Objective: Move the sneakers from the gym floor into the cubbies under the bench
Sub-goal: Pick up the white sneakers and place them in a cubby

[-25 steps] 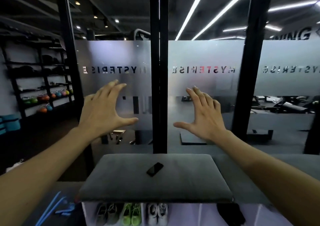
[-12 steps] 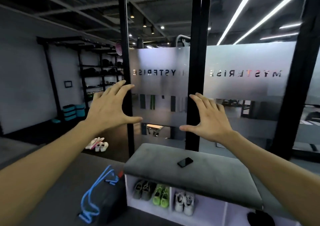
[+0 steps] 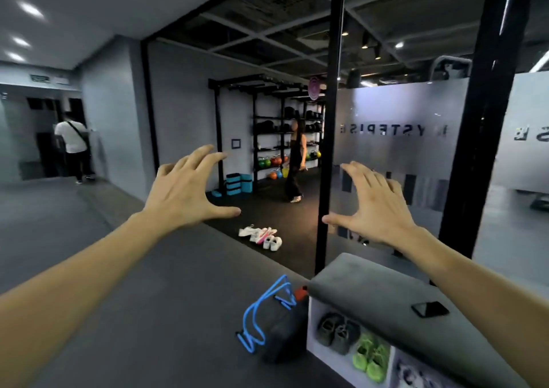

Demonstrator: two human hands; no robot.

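Observation:
A small heap of white and pink sneakers (image 3: 261,234) lies on the dark gym floor beyond the doorway. The grey cushioned bench (image 3: 371,292) stands at the lower right, with white cubbies (image 3: 313,322) under it. One cubby holds dark grey sneakers (image 3: 337,332), the one beside it holds lime green sneakers (image 3: 371,356), and a white pair (image 3: 413,372) shows at the bottom edge. My left hand (image 3: 184,191) and my right hand (image 3: 374,206) are raised in front of me, fingers spread, holding nothing, well above the floor sneakers.
A black phone (image 3: 430,309) lies on the bench. A dark bag with blue straps (image 3: 273,322) sits on the floor against the bench's left end. A black post (image 3: 326,149) and frosted glass (image 3: 401,149) stand behind. One person (image 3: 295,164) walks near equipment shelves; another (image 3: 72,146) stands far left.
My view has swung left, so the bench moved to the lower right and the floor sneakers and gym doorway came into sight. Both hands stay raised and spread.

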